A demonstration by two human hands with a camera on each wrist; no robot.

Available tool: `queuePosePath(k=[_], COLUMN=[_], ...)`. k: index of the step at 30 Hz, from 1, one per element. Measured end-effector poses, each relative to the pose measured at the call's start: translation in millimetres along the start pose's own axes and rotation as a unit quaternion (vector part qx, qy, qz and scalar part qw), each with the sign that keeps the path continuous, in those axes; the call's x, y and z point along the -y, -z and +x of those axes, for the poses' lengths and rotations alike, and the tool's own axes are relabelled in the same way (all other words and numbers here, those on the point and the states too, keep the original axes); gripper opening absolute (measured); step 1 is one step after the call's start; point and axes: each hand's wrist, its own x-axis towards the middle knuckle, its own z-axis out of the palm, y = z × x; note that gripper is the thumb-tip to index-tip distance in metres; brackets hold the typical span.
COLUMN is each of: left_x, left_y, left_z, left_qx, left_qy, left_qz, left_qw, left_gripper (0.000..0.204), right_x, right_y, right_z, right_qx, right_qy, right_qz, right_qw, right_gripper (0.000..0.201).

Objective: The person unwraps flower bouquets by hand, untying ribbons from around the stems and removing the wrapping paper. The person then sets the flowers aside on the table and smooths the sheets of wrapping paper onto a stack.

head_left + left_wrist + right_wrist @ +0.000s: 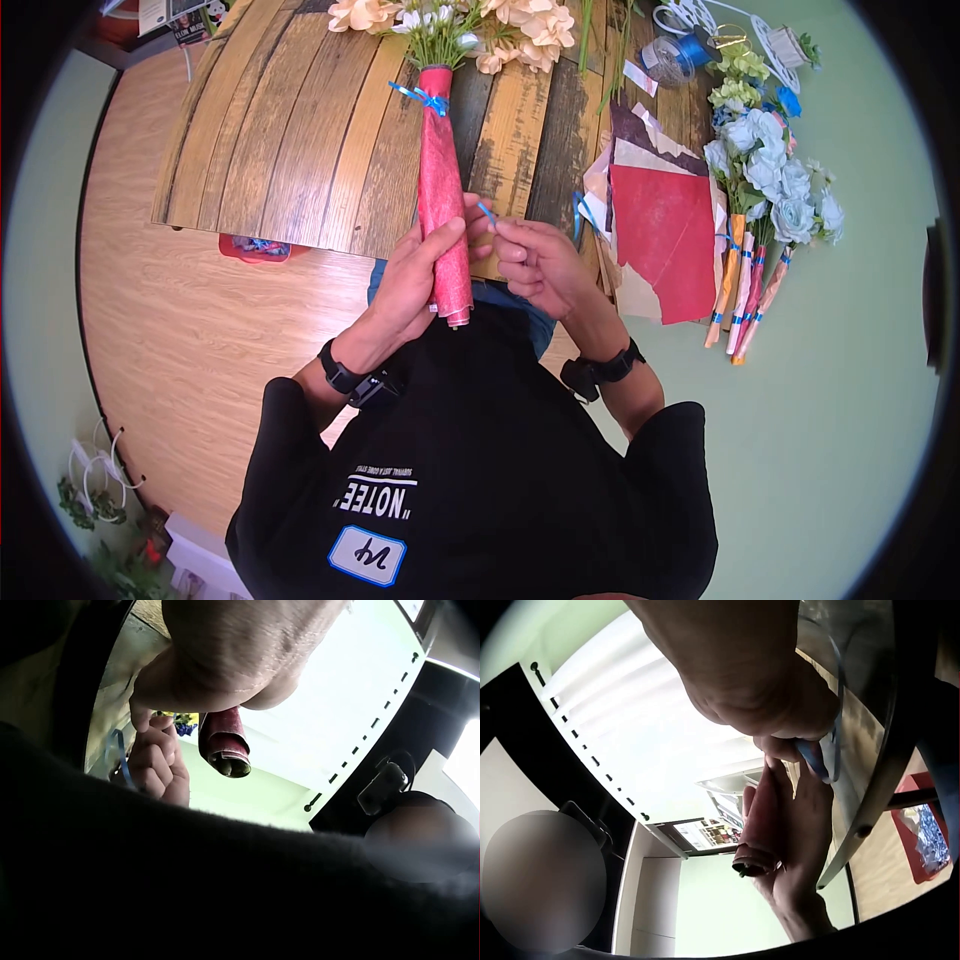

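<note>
Bouquet [438, 170] wrapped in red at upper centre of the frame, left hand [405, 275] with fingers curled round its lower part, right hand [540, 262] pinching blue ribbon [486, 211] beside it, red paper [665, 230] at right.
</note>
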Motion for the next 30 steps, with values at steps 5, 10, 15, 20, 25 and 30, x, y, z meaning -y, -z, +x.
queuePosePath(k=[5,10,15,20,25,30], left_x=[1,7,8,8,6,9], left_y=[4,7,2,-2,-10,-6], left_z=[7,11,13,13,14,16], left_qx=[0.016,0.002,-0.019,-0.038,-0.035,-0.033], left_qy=[-0.033,-0.058,-0.062,-0.037,-0.043,-0.047], left_qz=[0.025,0.083,0.125,0.128,0.124,0.127], left_qw=[0.999,0.995,0.99,0.99,0.991,0.99], left_gripper=[0.04,0.039,0.035,0.036,0.035,0.036], right_x=[-1,-12,-23,-19,-21,-20], right_y=[5,14,5,0,9,13], right_z=[-6,-1,9,19,25,18], right_qx=[0.026,-0.026,-0.15,-0.187,-0.138,-0.11], right_qy=[-0.031,0.089,0.358,0.519,0.597,0.564], right_qz=[-0.019,-0.258,-0.592,-0.689,-0.675,-0.69], right_qw=[0.999,0.962,0.706,0.47,0.411,0.44], right_gripper=[0.02,0.024,0.038,0.041,0.036,0.036])
